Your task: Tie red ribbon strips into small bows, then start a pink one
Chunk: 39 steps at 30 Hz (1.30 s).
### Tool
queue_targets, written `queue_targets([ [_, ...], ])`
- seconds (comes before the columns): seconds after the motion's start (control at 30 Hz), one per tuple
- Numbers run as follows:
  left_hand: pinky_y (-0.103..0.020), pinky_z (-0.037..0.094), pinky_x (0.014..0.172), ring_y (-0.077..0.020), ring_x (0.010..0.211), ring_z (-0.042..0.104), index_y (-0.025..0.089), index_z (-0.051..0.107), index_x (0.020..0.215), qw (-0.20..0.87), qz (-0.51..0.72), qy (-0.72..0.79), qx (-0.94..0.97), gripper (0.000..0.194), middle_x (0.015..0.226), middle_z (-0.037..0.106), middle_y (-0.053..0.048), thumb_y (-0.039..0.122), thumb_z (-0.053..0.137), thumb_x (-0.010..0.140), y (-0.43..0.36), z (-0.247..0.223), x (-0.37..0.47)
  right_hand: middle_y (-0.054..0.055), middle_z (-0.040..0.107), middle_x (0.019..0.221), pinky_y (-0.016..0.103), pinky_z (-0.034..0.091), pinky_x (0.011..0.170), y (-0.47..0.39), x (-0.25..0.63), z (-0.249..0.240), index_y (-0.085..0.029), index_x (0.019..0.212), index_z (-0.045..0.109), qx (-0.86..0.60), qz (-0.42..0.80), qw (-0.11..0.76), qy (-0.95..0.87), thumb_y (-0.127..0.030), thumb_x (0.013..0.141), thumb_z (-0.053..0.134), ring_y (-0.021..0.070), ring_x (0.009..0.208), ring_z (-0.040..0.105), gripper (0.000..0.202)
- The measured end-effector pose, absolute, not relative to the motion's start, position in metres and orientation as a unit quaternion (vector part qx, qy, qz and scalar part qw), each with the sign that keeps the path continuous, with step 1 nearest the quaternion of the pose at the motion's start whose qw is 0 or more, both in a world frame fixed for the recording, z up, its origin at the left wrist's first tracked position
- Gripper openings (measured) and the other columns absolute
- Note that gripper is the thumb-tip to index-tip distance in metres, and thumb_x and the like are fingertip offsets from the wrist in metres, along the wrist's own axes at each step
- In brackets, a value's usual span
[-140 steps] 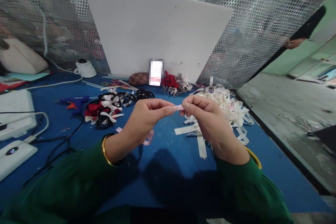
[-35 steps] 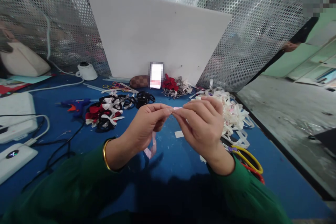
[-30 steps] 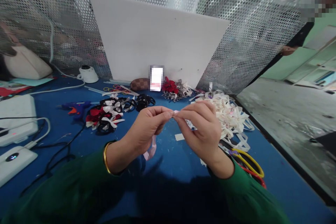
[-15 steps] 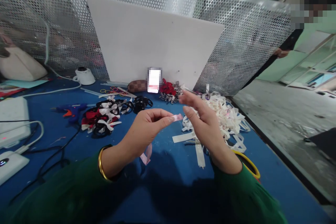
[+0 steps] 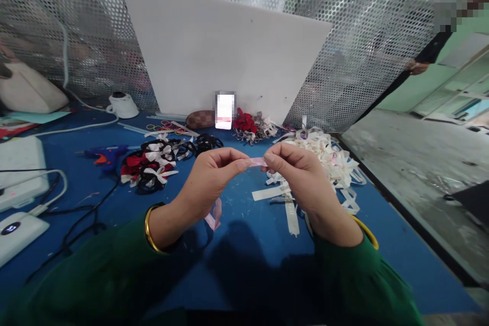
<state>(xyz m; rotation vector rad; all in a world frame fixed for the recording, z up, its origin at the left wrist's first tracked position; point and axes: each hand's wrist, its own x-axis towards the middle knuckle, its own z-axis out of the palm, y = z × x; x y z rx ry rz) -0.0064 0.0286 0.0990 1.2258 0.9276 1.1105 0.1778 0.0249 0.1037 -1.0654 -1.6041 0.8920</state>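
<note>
A pink ribbon [image 5: 258, 162] is stretched level between my two hands above the blue table [image 5: 244, 254]. My left hand [image 5: 217, 173] pinches it between thumb and fingers, and a loop of the same pink colour hangs below that palm. At the ribbon's right end, my right hand [image 5: 301, 173] holds it in a pinch. Beyond and beside the right hand lies a heap of cream ribbon pieces [image 5: 328, 158]. Left of my left hand is a pile of black, white and red bows [image 5: 148, 165].
A blue glue gun [image 5: 105, 155], a power strip [image 5: 23, 163], a power bank [image 5: 23, 237] and cables occupy the left side. A lit phone [image 5: 224, 110] leans against a white board [image 5: 229, 51]. A yellow ring-shaped handle [image 5: 369, 234] lies by my right wrist. A person stands far right.
My right hand has closed from an open pose onto the free end of the pink ribbon. My left hand keeps its pinch. The view has shifted slightly.
</note>
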Motion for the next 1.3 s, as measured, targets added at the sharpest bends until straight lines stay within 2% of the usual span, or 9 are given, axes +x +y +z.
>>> queue_targets([
  [0.13, -0.021, 0.026, 0.04, -0.0064, 0.042, 0.032, 0.018, 0.077, 0.076, 0.6, 0.45, 0.4, 0.526, 0.016, 0.047, 0.044, 0.005, 0.034, 0.078, 0.074, 0.028, 0.1, -0.006, -0.001, 0.061, 0.067, 0.026, 0.042, 0.061, 0.025, 0.174, 0.101, -0.019, 0.071, 0.063, -0.422, 0.399, 0.503, -0.64, -0.036, 0.088, 0.065, 0.0121, 0.065, 0.054, 0.025],
  [0.33, -0.022, 0.013, 0.036, -0.005, 0.042, 0.02, 0.017, 0.079, 0.077, 0.622, 0.429, 0.399, 0.52, 0.019, 0.045, 0.035, 0.006, 0.036, 0.079, 0.073, 0.029, 0.101, -0.006, -0.002, 0.06, 0.066, 0.025, 0.039, 0.06, 0.024, 0.171, 0.096, -0.018, 0.071, 0.062, -0.43, 0.397, 0.501, -0.637, -0.039, 0.088, 0.066, 0.0113, 0.064, 0.051, 0.027],
  [0.57, -0.022, 0.01, 0.039, -0.0061, 0.043, 0.019, 0.019, 0.079, 0.083, 0.64, 0.42, 0.389, 0.513, 0.022, 0.046, 0.03, 0.007, 0.039, 0.077, 0.074, 0.03, 0.097, -0.007, -0.002, 0.057, 0.063, 0.026, 0.04, 0.06, 0.025, 0.17, 0.095, -0.019, 0.068, 0.059, -0.437, 0.35, 0.507, -0.655, -0.036, 0.091, 0.062, 0.012, 0.063, 0.05, 0.029],
  [0.67, -0.023, 0.01, 0.042, -0.006, 0.046, 0.019, 0.018, 0.079, 0.083, 0.633, 0.444, 0.383, 0.506, 0.022, 0.048, 0.032, 0.007, 0.039, 0.078, 0.074, 0.031, 0.094, -0.006, 0.0, 0.065, 0.075, 0.03, 0.046, 0.069, 0.024, 0.169, 0.098, -0.02, 0.078, 0.066, -0.452, 0.254, 0.515, -0.682, -0.028, 0.093, 0.059, 0.0154, 0.074, 0.059, 0.018],
  [0.77, -0.024, 0.01, 0.043, -0.0056, 0.046, 0.02, 0.018, 0.08, 0.081, 0.628, 0.466, 0.381, 0.493, 0.021, 0.048, 0.036, 0.006, 0.037, 0.08, 0.072, 0.032, 0.094, -0.006, 0.003, 0.07, 0.094, 0.037, 0.048, 0.085, 0.02, 0.168, 0.1, -0.024, 0.095, 0.07, -0.437, 0.068, 0.559, -0.702, -0.021, 0.091, 0.061, 0.0196, 0.093, 0.064, 0.01],
  [0.83, -0.024, 0.01, 0.043, -0.0054, 0.046, 0.02, 0.018, 0.079, 0.079, 0.629, 0.469, 0.378, 0.491, 0.02, 0.047, 0.035, 0.006, 0.036, 0.081, 0.072, 0.032, 0.094, -0.006, 0.002, 0.071, 0.089, 0.039, 0.047, 0.088, 0.018, 0.168, 0.101, -0.025, 0.092, 0.071, -0.409, -0.021, 0.554, -0.725, -0.021, 0.09, 0.065, 0.0198, 0.089, 0.065, 0.008],
  [0.93, -0.024, 0.01, 0.043, -0.0051, 0.045, 0.019, 0.018, 0.079, 0.076, 0.634, 0.471, 0.37, 0.489, 0.018, 0.046, 0.034, 0.007, 0.036, 0.08, 0.073, 0.031, 0.094, -0.006, 0.0, 0.07, 0.08, 0.04, 0.045, 0.085, 0.016, 0.168, 0.101, -0.027, 0.086, 0.07, -0.392, -0.065, 0.506, -0.765, -0.024, 0.089, 0.068, 0.0187, 0.081, 0.066, 0.005],
  [1.3, -0.021, 0.013, 0.041, -0.0048, 0.044, 0.021, 0.016, 0.074, 0.068, 0.65, 0.482, 0.367, 0.458, 0.017, 0.046, 0.033, 0.007, 0.032, 0.079, 0.07, 0.032, 0.092, -0.005, -0.001, 0.07, 0.081, 0.038, 0.042, 0.093, 0.016, 0.166, 0.099, -0.026, 0.09, 0.066, -0.369, -0.19, 0.444, -0.794, -0.023, 0.089, 0.068, 0.0156, 0.077, 0.064, 0.004],
])
